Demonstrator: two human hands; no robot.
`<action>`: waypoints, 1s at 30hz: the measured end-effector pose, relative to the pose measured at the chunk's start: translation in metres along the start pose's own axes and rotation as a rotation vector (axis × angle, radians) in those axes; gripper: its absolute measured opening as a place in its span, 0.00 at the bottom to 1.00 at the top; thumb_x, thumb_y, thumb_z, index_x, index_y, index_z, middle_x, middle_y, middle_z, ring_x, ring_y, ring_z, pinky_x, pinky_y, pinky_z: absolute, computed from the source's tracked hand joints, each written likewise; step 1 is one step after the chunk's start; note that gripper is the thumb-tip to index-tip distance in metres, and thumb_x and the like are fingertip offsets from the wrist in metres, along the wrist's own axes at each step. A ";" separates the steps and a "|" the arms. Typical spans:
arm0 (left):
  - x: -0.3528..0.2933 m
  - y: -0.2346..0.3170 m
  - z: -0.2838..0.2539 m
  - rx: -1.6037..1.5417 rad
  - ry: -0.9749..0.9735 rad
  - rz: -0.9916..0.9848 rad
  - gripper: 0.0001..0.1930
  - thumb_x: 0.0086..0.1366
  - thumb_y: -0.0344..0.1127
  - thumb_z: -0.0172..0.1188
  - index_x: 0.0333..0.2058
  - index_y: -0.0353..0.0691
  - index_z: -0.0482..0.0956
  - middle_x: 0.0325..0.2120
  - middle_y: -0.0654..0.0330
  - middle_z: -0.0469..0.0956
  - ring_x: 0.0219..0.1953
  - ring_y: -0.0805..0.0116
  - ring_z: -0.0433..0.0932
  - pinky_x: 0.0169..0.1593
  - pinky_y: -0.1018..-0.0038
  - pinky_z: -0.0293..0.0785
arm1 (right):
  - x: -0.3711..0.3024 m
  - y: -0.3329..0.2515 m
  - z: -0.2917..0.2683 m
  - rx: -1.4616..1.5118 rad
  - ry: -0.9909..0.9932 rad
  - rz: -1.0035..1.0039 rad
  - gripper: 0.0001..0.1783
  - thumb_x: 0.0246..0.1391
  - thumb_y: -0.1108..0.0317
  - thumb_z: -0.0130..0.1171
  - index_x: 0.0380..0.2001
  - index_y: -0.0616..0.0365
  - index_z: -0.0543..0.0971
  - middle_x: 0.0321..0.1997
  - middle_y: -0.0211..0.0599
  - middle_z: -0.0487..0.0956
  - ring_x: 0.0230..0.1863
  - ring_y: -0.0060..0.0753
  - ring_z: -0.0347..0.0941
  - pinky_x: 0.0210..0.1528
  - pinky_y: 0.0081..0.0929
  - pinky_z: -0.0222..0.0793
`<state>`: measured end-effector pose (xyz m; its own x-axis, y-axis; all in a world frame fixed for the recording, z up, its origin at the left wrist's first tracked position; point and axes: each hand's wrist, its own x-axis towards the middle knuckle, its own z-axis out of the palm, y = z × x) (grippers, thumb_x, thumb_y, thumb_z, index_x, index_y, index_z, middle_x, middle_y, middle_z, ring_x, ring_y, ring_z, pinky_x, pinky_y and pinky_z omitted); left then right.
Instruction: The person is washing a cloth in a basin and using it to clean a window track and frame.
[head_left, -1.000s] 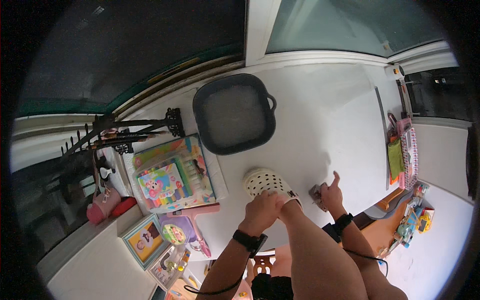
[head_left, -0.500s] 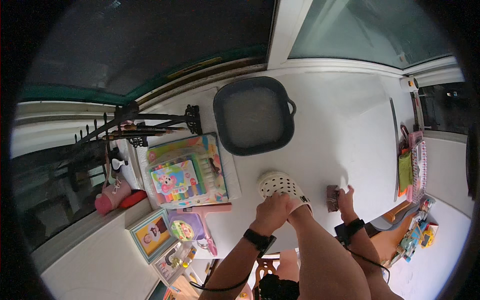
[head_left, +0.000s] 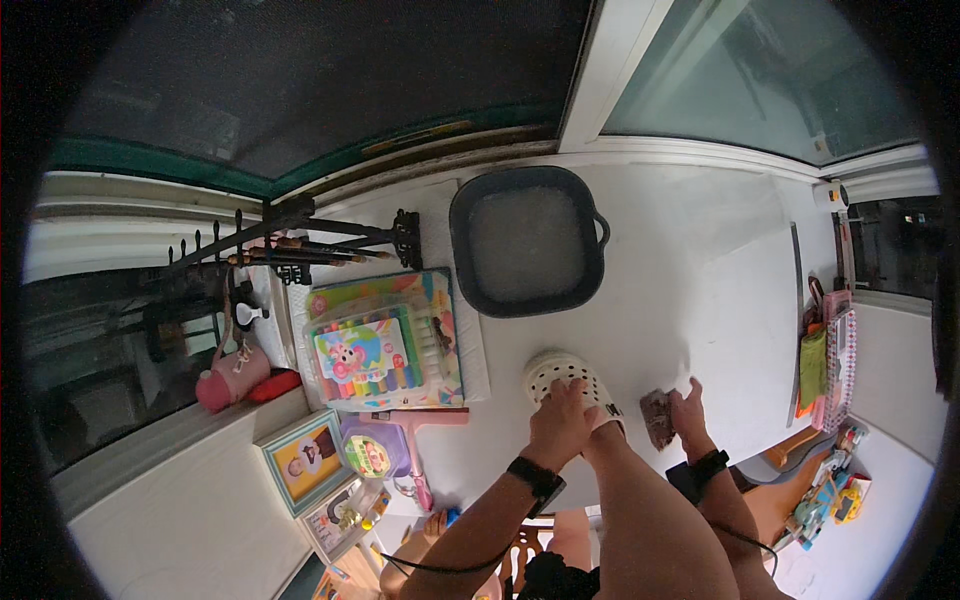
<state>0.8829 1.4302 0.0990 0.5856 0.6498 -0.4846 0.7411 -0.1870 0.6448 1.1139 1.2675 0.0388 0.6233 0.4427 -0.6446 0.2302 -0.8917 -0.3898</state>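
Note:
A cream-white clog (head_left: 556,369) with round holes stands on the white tabletop (head_left: 700,290). A bare leg runs up from the lower edge to the clog's opening, and the foot inside is hidden. My left hand (head_left: 560,422) lies over the upper of the clog, its fingers gripping the top near the holes. To the right, my right hand (head_left: 692,415) holds a brown scrubbing brush (head_left: 657,418) from its right side. The brush is tilted, with its mottled face partly showing, and is apart from the clog.
Beyond the clog stands a dark square basin (head_left: 527,240) with whitish, cloudy contents. On the left are a marker set (head_left: 365,350), a pink squeegee (head_left: 418,450), a purple tub (head_left: 385,452) and a picture frame (head_left: 300,462). Another person's hand (head_left: 435,524) shows at the table's near edge.
My left hand has shifted its hold and its fingers lie further over the clog. The brush in my right hand has tilted. Another person's hand has appeared at the near edge. The whole view has shifted slightly.

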 end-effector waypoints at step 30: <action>-0.002 -0.057 -0.118 -0.229 0.224 -0.014 0.12 0.63 0.37 0.58 0.43 0.38 0.74 0.31 0.50 0.76 0.33 0.56 0.79 0.37 0.67 0.75 | -0.014 -0.117 -0.011 0.007 0.016 -0.487 0.17 0.59 0.72 0.52 0.52 0.57 0.70 0.52 0.45 0.70 0.46 0.40 0.74 0.43 0.32 0.75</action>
<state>0.8009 1.5265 0.1330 0.4702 0.8017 -0.3691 0.6406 -0.0224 0.7675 1.0870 1.3646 0.1006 0.4560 0.8067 -0.3759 0.4930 -0.5806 -0.6480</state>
